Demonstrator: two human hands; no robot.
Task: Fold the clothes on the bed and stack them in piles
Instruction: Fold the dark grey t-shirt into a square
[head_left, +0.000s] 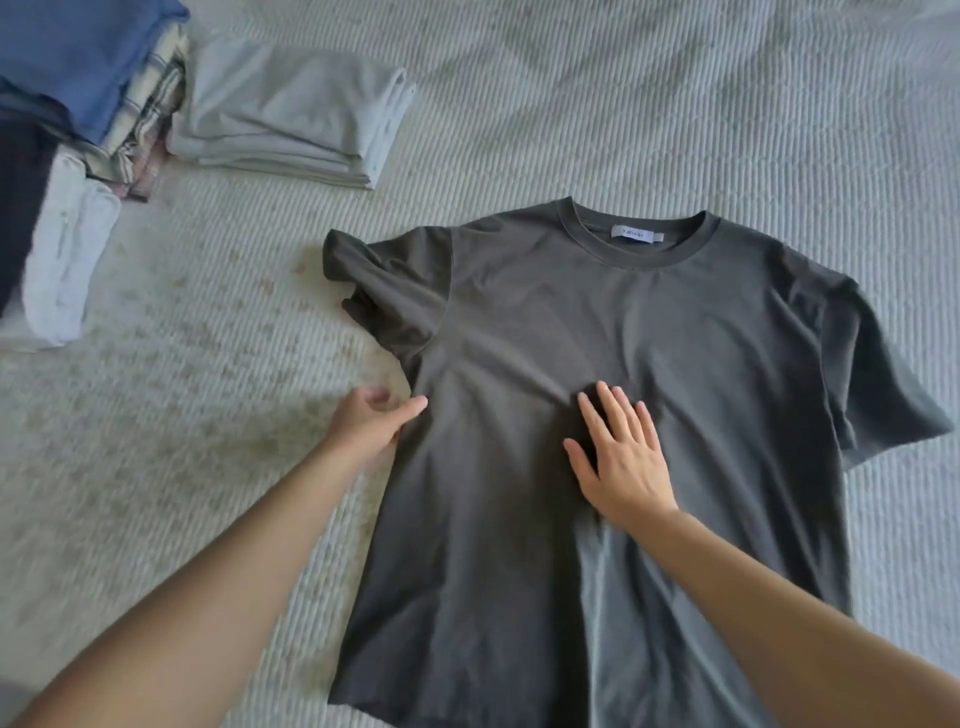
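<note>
Single head-worn wide-angle view, looking forward and down over the bed (675, 93), close above both forearms

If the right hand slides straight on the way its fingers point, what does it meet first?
Flat on the dark grey T-shirt, the right hand points up and slightly left; it would probably cross bare chest fabric, then meet the collar.

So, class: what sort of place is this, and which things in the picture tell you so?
Most likely a bedroom: the whole surface is a ribbed white bedspread, with a dark grey T-shirt spread flat on it and folded piles of clothes set beside it.
</note>
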